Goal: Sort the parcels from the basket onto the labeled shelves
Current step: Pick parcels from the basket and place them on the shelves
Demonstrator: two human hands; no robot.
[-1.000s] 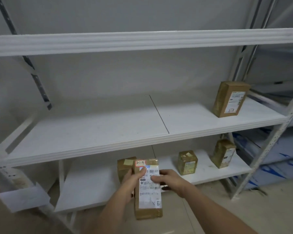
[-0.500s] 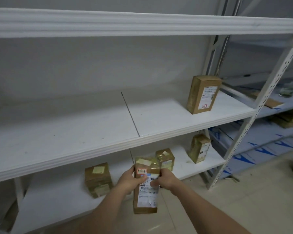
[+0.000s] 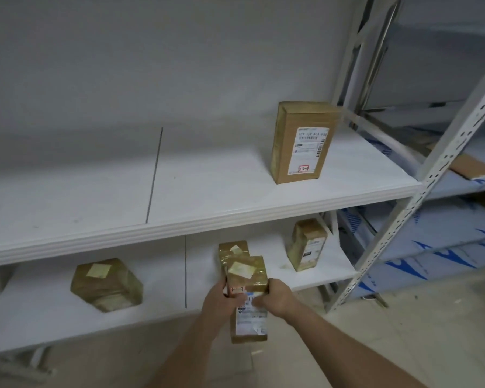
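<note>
A tall brown parcel (image 3: 247, 278) with a white shipping label and a small red-marked sticker is gripped at its upper part by both hands, my left hand (image 3: 217, 299) on its left side and my right hand (image 3: 275, 296) on its right. It hangs upright at the front edge of the lower white shelf (image 3: 53, 326). On that shelf stand a hexagon-looking parcel (image 3: 107, 284) at the left, a small parcel (image 3: 231, 249) right behind the held one, and another parcel (image 3: 307, 245) at the right. The basket is out of view.
The middle white shelf (image 3: 207, 191) carries one upright brown parcel (image 3: 301, 141) at its right end. A perforated metal upright (image 3: 420, 191) bounds the rack on the right, with a neighbouring rack (image 3: 459, 175) holding flat cardboard beyond it. Beige floor lies below.
The view has swung right and down. The held parcel has moved up and forward toward the lower shelf, close in front of the small parcel. Both hands keep their grip.
</note>
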